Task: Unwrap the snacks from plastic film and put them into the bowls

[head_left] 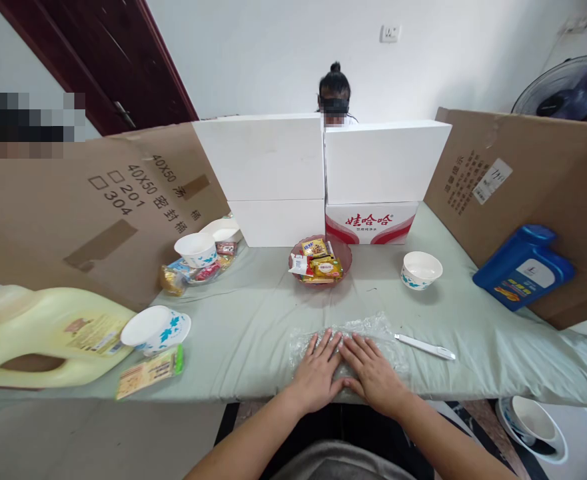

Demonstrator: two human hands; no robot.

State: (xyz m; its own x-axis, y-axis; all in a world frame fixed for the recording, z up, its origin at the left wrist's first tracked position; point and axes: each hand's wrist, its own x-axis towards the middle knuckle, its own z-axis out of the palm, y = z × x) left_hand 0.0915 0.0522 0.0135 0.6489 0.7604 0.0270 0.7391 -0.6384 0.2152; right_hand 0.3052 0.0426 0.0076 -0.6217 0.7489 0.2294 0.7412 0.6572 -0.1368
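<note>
My left hand (316,373) and my right hand (372,372) lie side by side, palms down and fingers stretched out, on a clear plastic bag (368,330) spread flat near the table's front edge. Neither hand holds anything. A white pen-like tool (424,347) lies just right of the bag. Farther back, in the middle, stands a red glass dish (344,254) filled with several wrapped snacks (318,263).
The pale green table cloth (253,313) carries a white bowl (421,269) at right, a bowl (154,328), a snack packet (149,371) and a yellow jug (48,337) at left, a blue jug (523,267) far right. White boxes (323,173) and cardboard walls (98,200) enclose it; a person sits behind.
</note>
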